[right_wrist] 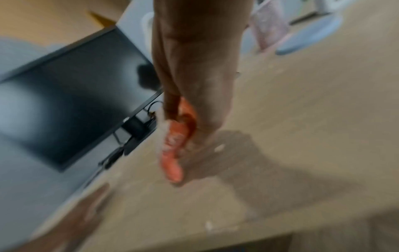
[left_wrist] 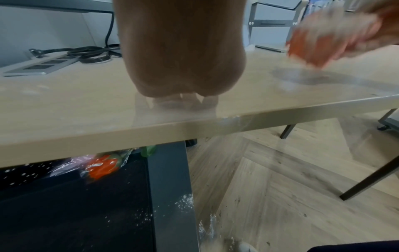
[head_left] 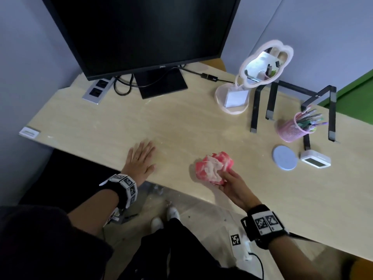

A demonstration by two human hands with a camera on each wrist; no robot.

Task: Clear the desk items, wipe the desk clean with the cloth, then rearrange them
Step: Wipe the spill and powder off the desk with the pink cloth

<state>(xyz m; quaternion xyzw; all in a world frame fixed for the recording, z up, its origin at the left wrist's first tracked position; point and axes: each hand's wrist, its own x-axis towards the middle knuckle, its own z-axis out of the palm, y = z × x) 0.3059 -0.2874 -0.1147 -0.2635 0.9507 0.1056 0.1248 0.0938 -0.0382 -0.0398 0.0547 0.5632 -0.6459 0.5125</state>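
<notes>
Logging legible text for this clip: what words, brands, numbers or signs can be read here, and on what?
"DELL": on the bottom bezel of the monitor, head view.
Label sticker at the desk's left edge: too small to read.
Small white clock: display unreadable.
Wristband squares: coded patterns, no words.
Wrist views: too blurred to read.

Three views: one head cam, two wrist cams, all on the desk (head_left: 181, 122).
Head looks steeply down from above, monitor (head_left: 141, 31) at top. Left wrist sits low at the near desk edge (left_wrist: 194, 126), facing along the palm toward the back wall. Right wrist rides higher, tilted and blurred, facing the monitor (right_wrist: 71, 102). All share the desktop; head and left wrist share the cloth (head_left: 214, 167).
</notes>
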